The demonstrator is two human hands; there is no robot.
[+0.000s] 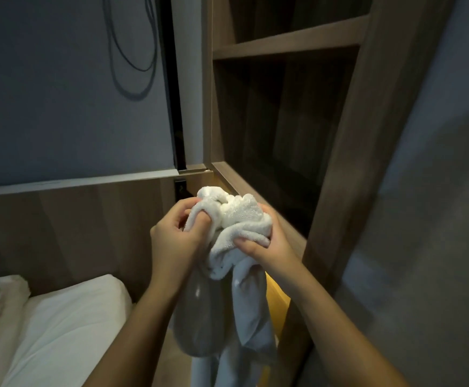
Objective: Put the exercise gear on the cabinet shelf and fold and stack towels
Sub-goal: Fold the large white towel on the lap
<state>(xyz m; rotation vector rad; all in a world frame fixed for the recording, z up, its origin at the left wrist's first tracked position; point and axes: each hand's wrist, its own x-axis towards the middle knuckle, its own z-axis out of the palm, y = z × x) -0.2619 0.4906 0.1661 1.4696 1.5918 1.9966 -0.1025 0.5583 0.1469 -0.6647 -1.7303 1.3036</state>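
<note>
1. Holding a white towel (pixel 241 216) bunched between both hands, the person faces the wooden cabinet (pixel 339 141). The towel sits just below frame centre, and its loose tail hangs toward 6 o'clock.
2. Left hand (pixel 172 236), at 9 o'clock of the bundle: the fingers are curled into a fold and clamped on the cloth.
3. Right hand (pixel 269 244), at 4 o'clock of the bundle: the thumb presses across the terry and this hand also grips the cloth.
4. Judgement: the two-handed hold in mid-air suggests a search for an edge or corner, so the towel can be opened out. No fold is made yet.
5. The cabinet's open bay lies at 1 o'clock of the hands, with a shelf board (pixel 292 41) higher up at 12 o'clock. The bay is dark, and its contents cannot be told.
6. A grey rounded object (pixel 197 319) shows below the left wrist; what it is cannot be told.
7. A bed (pixel 68 317) with white linen lies at 8 o'clock, probably the nearest flat surface for folding.
</note>
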